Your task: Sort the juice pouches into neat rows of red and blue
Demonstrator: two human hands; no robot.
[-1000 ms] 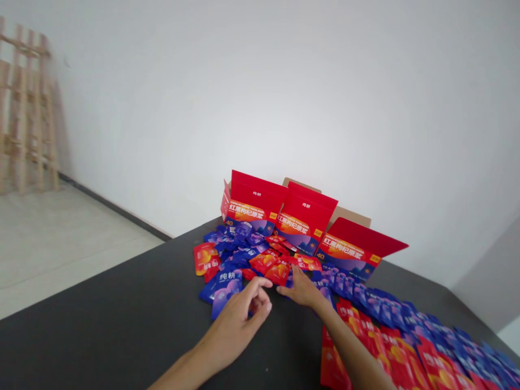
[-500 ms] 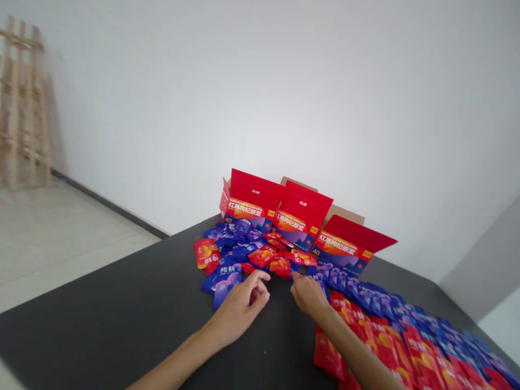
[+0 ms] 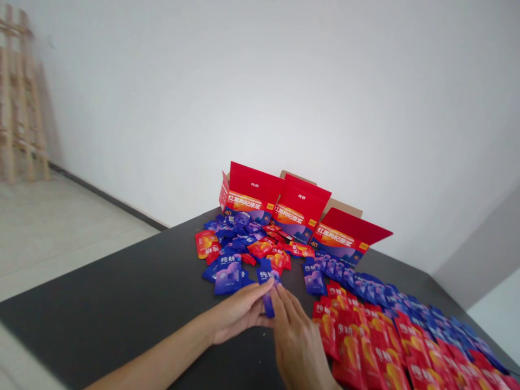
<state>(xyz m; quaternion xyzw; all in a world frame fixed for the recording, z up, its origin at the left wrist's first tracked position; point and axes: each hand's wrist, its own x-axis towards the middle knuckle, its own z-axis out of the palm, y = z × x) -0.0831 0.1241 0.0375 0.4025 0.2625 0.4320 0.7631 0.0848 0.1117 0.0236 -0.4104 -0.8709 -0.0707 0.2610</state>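
My left hand [image 3: 239, 311] grips a blue sachet [image 3: 267, 277] with its thumb on top, just in front of the loose pile. My right hand [image 3: 298, 330] has its fingers laid together over the sachet's lower right side, pressing it against the left hand; its thumb is hidden. A blue sachet [image 3: 228, 273] lies left of the hands, and a red sachet [image 3: 278, 260] lies just behind the held one. Right of the hands, another blue sachet [image 3: 313, 277] lies at the near end of the blue row.
Three opened red-and-blue cartons [image 3: 298, 216] stand along the back, flaps raised. Mixed sachets are heaped before them. Overlapping rows of blue sachets [image 3: 377, 292] and red sachets [image 3: 349, 346] cover the right of the dark table [image 3: 134, 292]. A wooden rack [image 3: 18, 103] leans at the far left.
My hands were apart, the left loosely curled and the right reaching by the pile. They have come together at a blue sachet, the right moving left and nearer to me.
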